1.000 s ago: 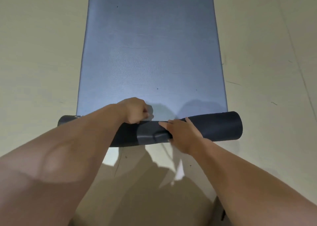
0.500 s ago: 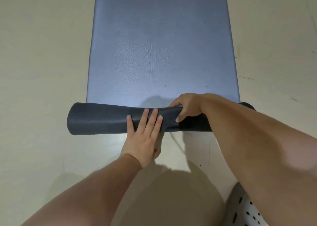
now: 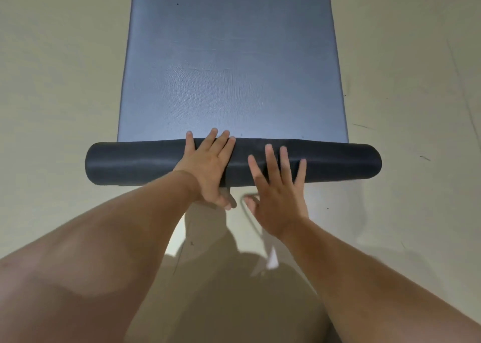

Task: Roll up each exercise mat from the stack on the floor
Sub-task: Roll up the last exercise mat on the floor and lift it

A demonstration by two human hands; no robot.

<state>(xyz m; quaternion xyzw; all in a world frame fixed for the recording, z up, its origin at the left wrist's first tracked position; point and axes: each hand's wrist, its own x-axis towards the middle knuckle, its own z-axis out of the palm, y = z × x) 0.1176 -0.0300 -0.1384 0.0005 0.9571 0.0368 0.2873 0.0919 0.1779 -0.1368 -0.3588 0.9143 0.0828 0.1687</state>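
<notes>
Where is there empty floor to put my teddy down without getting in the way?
Bare floor lies left of the mat and its roll, and again on their right. The mat's flat part is bare too. It is crowded at the roll's middle, where the left hand and right hand lie on it.

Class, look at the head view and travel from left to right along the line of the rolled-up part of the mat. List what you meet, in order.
floor → roll's left end → left hand → right hand → roll's right end
</notes>
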